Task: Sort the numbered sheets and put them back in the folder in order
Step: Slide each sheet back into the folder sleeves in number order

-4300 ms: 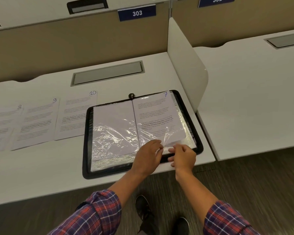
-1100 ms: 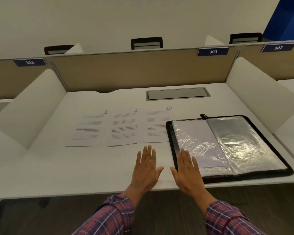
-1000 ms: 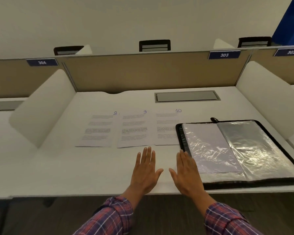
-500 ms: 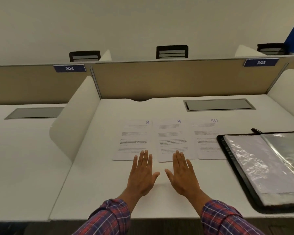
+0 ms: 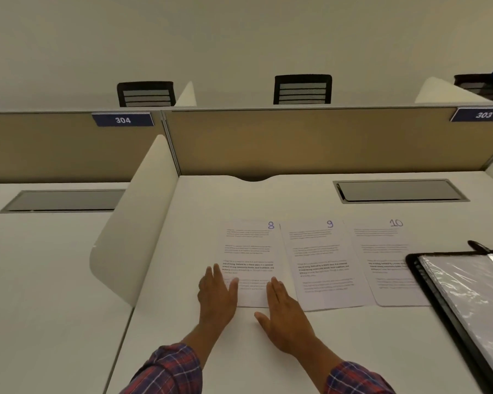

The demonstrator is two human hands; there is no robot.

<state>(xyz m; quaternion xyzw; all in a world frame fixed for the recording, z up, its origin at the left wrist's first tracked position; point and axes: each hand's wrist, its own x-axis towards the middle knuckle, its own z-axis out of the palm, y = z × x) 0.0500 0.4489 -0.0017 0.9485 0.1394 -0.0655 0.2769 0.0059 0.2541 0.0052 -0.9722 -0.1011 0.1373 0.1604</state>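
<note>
Both hands flat on sheet 8

The left hand and right hand lie with straight fingers, gripping nothing, over the lower edge of the sheet marked "8". Sheets "9" and "10" lie beside it on the white desk (numerals handwritten in blue-purple). The open black folder lies at the right, overlapping sheet 10's corner. Partition plates read "304" and "303".

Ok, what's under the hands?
The left hand and right hand fingers cover the bottom corners of sheet 8; palms are over the desk. Some lower text is hidden.
</note>
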